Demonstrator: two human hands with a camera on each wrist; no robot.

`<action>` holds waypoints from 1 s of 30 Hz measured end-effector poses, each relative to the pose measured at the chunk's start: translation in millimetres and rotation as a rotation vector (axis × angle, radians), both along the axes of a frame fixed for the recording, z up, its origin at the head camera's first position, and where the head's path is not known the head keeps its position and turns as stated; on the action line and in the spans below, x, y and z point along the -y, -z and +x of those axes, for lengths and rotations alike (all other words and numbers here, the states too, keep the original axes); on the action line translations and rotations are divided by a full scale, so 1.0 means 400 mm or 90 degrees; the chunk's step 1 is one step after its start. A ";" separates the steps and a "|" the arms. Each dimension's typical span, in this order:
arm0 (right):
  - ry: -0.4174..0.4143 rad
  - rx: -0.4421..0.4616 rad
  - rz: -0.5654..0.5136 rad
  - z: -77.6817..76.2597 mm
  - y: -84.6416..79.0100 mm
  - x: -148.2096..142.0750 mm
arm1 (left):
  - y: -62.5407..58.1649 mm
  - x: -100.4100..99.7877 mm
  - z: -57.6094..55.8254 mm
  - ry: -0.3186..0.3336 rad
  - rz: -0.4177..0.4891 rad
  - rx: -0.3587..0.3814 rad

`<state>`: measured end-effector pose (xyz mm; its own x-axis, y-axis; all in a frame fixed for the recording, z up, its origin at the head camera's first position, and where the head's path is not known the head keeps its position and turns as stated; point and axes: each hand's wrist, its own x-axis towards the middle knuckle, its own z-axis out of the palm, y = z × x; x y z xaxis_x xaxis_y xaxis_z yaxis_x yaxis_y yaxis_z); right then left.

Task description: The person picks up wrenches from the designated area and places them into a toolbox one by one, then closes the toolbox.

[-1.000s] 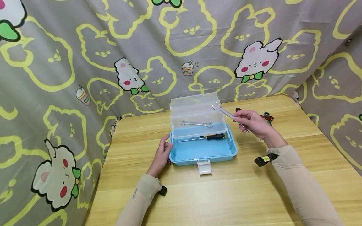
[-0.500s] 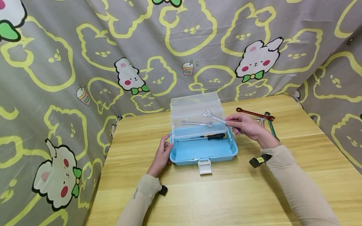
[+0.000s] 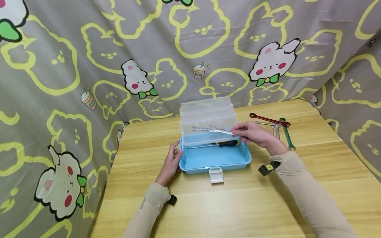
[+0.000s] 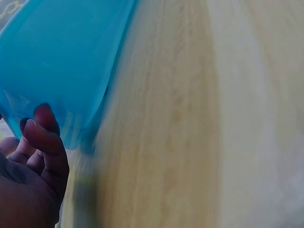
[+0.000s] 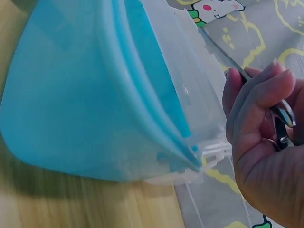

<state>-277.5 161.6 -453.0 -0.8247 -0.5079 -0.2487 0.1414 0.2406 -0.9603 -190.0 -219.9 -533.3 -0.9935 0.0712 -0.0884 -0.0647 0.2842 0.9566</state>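
Note:
A light-blue toolbox (image 3: 220,158) stands with its clear stepped trays (image 3: 205,114) raised at the back. My left hand (image 3: 170,163) rests against its left end; in the left wrist view, loosely bent fingers (image 4: 47,137) touch the outer blue wall. Over the right part of the trays, my right hand (image 3: 253,134) pinches a silver open-end wrench (image 3: 221,130) near one end, its other end pointing left. Behind it another silver wrench (image 3: 198,128) lies in the lower clear tray, partly covered. A black-handled screwdriver (image 3: 228,143) lies in the box.
To the right lie a red wrench (image 3: 269,119), a green wrench (image 3: 287,135) and several silver wrenches (image 3: 275,130). A white latch (image 3: 216,175) hangs open at the toolbox front. Behind the wooden table (image 3: 208,211) hangs a patterned grey curtain (image 3: 166,39).
My right hand has carried the silver wrench left and downward to just over the clear tray. The wrenches on the table's right are uncovered. My left hand has stayed at the toolbox.

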 end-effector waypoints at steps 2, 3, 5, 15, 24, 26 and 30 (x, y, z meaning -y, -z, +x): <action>-0.007 -0.008 0.010 -0.003 -0.003 0.010 | 0.006 0.002 0.000 0.000 -0.001 -0.008; -0.011 -0.013 0.016 -0.005 -0.004 0.014 | 0.008 0.002 0.000 0.000 0.000 -0.013; -0.018 -0.026 0.027 -0.009 -0.008 0.025 | 0.010 0.004 0.000 0.000 0.001 -0.021; -0.041 -0.052 0.059 -0.035 -0.019 0.082 | 0.006 0.001 0.001 -0.002 0.003 -0.025; -0.023 -0.048 0.042 -0.044 -0.009 0.111 | 0.011 0.000 -0.002 0.000 0.004 -0.025; -0.025 -0.054 0.045 -0.042 -0.011 0.112 | 0.012 0.000 -0.003 0.000 0.004 -0.027; -0.030 -0.074 0.056 -0.039 -0.012 0.111 | 0.012 0.001 -0.002 0.001 0.002 -0.033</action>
<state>-293.0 117.1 -448.2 -0.8259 -0.5277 -0.1986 0.0176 0.3280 -0.9445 -190.7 -220.5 -538.1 -0.9967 0.0723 -0.0362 -0.0145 0.2816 0.9594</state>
